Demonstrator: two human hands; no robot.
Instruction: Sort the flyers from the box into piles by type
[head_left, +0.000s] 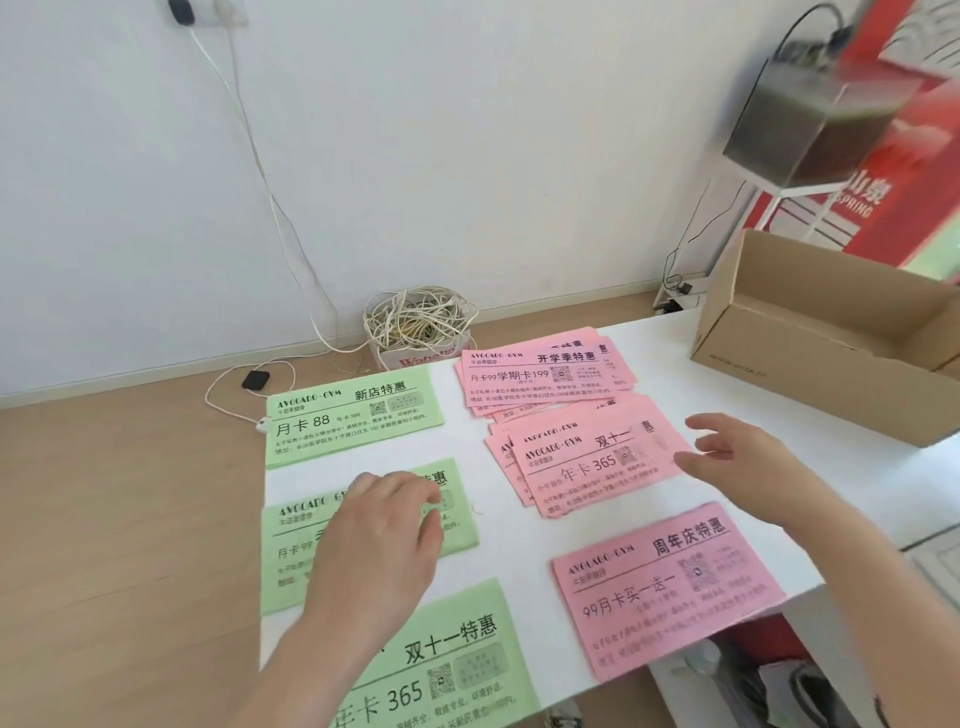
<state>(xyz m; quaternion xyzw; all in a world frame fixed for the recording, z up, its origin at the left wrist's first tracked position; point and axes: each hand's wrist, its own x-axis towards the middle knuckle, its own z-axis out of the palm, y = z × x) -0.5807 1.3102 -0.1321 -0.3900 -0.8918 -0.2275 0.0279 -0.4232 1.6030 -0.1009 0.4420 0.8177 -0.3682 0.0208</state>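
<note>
Six piles of flyers lie on a white table (498, 551). On the left are three green piles: a far one (353, 421), a middle one (291, 561) and a near one (452, 670). On the right are three pink piles: a far one (540, 374), a middle one (582, 462) and a near one (665, 587). My left hand (379, 540) hovers over or rests on the middle green pile, fingers relaxed, holding nothing. My right hand (737, 462) is open with spread fingers at the right edge of the middle pink pile. The cardboard box (810, 332) stands open at the far right.
A small carton of tangled white cables (415, 327) sits on the wooden floor beyond the table. Cords run up the wall (270, 197). A dark tank on a white stand (800, 130) and a red banner are at the back right.
</note>
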